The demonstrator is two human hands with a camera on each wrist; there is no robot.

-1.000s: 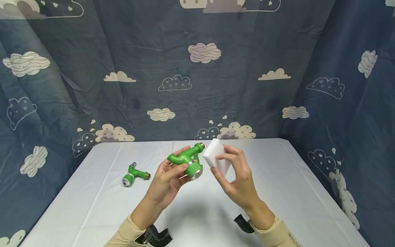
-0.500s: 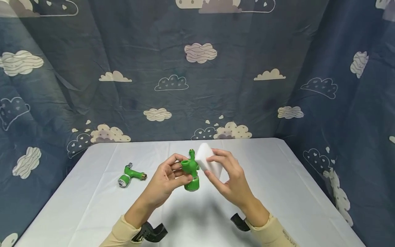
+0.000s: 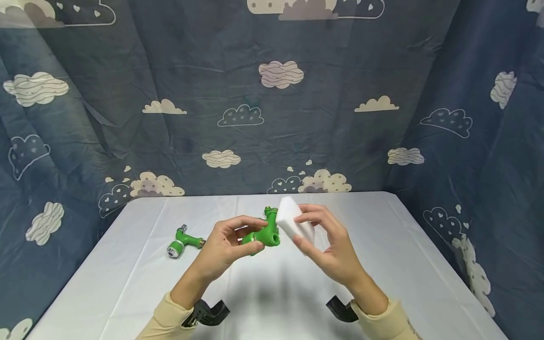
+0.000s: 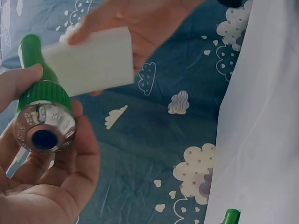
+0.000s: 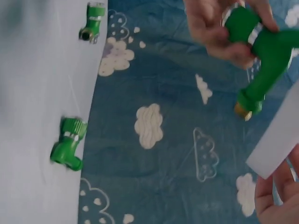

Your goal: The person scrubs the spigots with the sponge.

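The green tap (image 3: 267, 233) was up off the table near the middle of the head frame, in the left hand (image 3: 223, 248). That hand's thumb and fingers were clamped on the tap, the thumb below and the fingers above in the head view. In the left wrist view the tap was at the left of the frame, its ribbed collar (image 4: 46, 92) above a shiny metal end (image 4: 44, 128) with a dark blue centre. In the right wrist view it lay across the upper right, a brass end (image 5: 243, 111) pointing toward the bottom of the frame.

Just right of the tap in the head view was a white block (image 3: 292, 221), tilted, pinched between the thumb and fingers of the right hand (image 3: 335, 252). Its left edge overlapped the tap in that view; whether the two touched could not be told.

Farther out, a second green tap (image 3: 185, 242) lay on the white table (image 3: 127, 288), left of centre in the head frame. The right wrist view showed two taps at its left: one in the upper left corner, and another green tap (image 5: 69, 143) below it, both slightly blurred.

Beige sleeves (image 3: 167, 318) and black wrist mounts (image 3: 210, 313) were at the bottom of the head frame. A dark blue curtain (image 3: 323, 127) with pale clouds filled the top and both sides.
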